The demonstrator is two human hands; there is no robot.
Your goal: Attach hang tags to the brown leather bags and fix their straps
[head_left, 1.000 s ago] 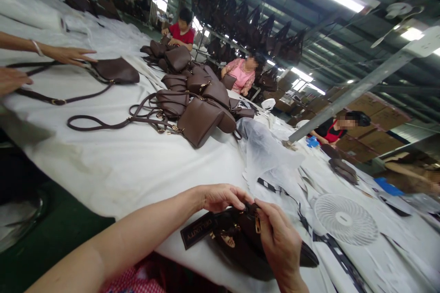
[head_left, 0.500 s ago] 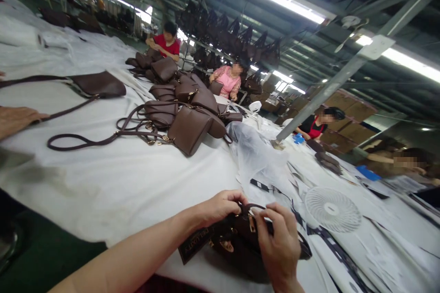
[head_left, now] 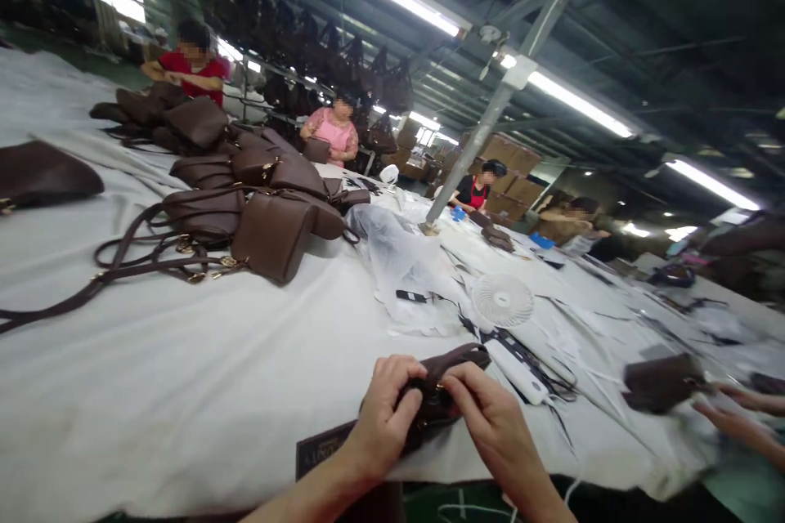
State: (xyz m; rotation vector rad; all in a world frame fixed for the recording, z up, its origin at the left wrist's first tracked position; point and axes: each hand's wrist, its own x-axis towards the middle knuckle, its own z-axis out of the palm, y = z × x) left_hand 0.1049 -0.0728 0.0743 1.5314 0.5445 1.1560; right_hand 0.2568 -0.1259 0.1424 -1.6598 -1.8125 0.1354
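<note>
A dark brown handbag (head_left: 457, 359) lies at the near edge of the white-covered table, between my two hands. My left hand (head_left: 392, 404) is closed around the bag's near left side, thumb on top. The fingers of my right hand (head_left: 482, 404) pinch a small gold-coloured metal piece, which looks like a zipper pull (head_left: 439, 386), at the bag's top. A black tag (head_left: 325, 449) with printed letters sticks out to the left, partly behind my left wrist. My palms hide much of the bag.
Several brown handbags (head_left: 270, 237) with long straps are heaped at left centre. A white fan (head_left: 503, 300) and a power strip (head_left: 518, 372) stand beyond my right hand. At far right, another person's hands (head_left: 736, 417) hold a brown bag (head_left: 662, 382). Co-workers sit across the table.
The view has swung to the right, bringing another person's hands into sight there. My left hand has shifted from the bag's top to its near side. My right fingers remain at the bag's top.
</note>
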